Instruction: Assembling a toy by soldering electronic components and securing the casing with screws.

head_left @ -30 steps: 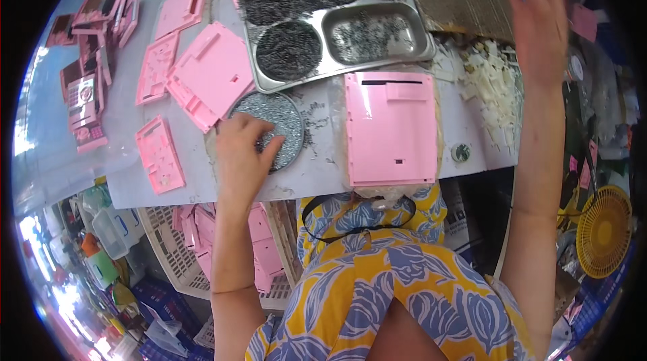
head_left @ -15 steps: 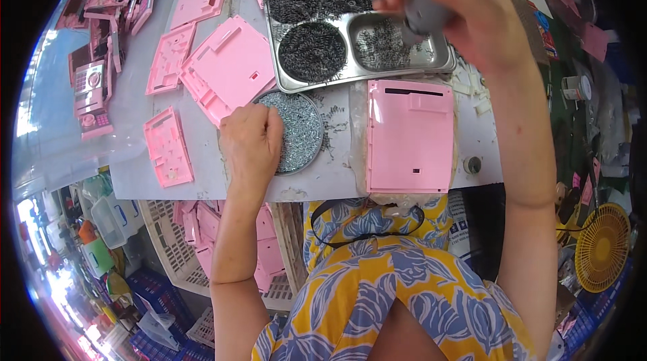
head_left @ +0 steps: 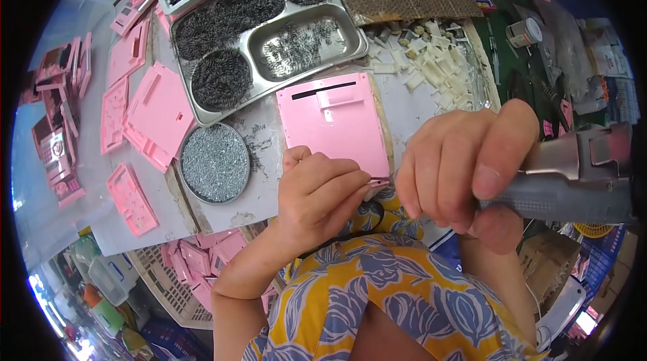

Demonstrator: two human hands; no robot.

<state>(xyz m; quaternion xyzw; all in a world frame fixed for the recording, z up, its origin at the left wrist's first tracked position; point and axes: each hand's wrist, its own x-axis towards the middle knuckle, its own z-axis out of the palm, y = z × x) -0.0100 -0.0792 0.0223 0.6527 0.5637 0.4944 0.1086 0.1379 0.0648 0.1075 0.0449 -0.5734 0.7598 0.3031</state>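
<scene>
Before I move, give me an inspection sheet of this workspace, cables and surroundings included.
Surface: white table, dark bits strewn beside the round dish.
Main things: pink panel in front; grey tool; steel tray holding more dark bits; silvery bits in the dish.
Clutter: pink parts at left, white pieces at right.
Hands: left hand over the panel's near edge; right hand gripping the tool.
Cables: none clear enough to tell.
Surroundings: pale basket below the table; jar far right.
</scene>
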